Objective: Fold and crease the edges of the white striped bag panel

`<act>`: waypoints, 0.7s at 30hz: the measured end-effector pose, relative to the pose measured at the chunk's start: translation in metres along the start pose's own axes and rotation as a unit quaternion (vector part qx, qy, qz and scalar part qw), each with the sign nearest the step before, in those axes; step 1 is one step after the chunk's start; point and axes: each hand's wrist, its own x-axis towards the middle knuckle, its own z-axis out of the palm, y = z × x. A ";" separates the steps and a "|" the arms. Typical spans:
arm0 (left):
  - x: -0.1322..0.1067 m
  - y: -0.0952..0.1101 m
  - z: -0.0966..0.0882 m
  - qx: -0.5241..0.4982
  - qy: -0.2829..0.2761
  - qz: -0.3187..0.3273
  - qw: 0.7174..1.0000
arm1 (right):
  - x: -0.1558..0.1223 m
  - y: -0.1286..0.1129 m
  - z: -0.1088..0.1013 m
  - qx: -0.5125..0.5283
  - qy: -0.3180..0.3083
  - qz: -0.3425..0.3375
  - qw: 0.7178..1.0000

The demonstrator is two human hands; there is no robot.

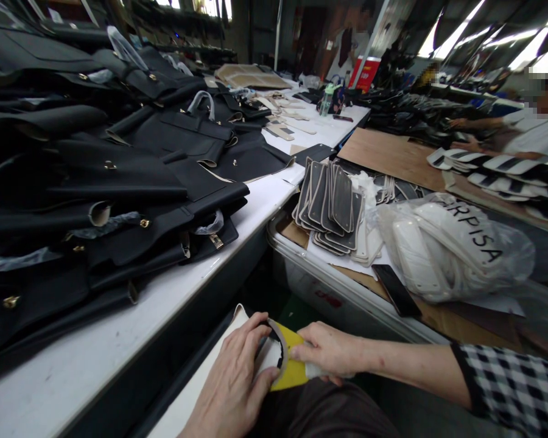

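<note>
Low in front of me, my left hand [242, 371] grips a bag piece, black outside with a pale lining [201, 380]. Its fingers and thumb are curled around a bent edge that forms a loop. Against that loop lies a flat yellow piece [285, 376], its exact kind unclear. My right hand [329, 353] pinches the yellow piece from the right, thumb on top. Something white, perhaps cloth or paper, shows under the right fingers. Part of the yellow piece is hidden by the bent edge and my hands.
Black bags [164, 176] with metal clasps are heaped along the white table [173, 316] at left. On the right, a plastic bin [338, 298] bears stacked grey-black panels [331, 201], a phone [396, 290] and a clear bag of white pieces [456, 243]. Another person [534, 131] sits beyond.
</note>
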 end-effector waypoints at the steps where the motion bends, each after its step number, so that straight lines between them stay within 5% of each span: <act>1: 0.000 -0.001 0.000 -0.001 0.000 0.000 1.000 | 0.000 0.003 0.005 0.019 0.009 0.000 1.000; 9: -0.003 0.001 0.002 -0.016 -0.007 0.004 1.000 | 0.010 0.003 0.039 0.163 0.033 0.000 0.986; 16: -0.006 0.003 -0.001 -0.027 -0.020 -0.008 0.999 | 0.004 -0.012 0.068 0.292 0.002 0.088 0.952; 21: -0.001 0.013 -0.008 -0.003 -0.060 -0.039 0.997 | 0.008 -0.016 0.091 0.325 0.039 0.147 0.934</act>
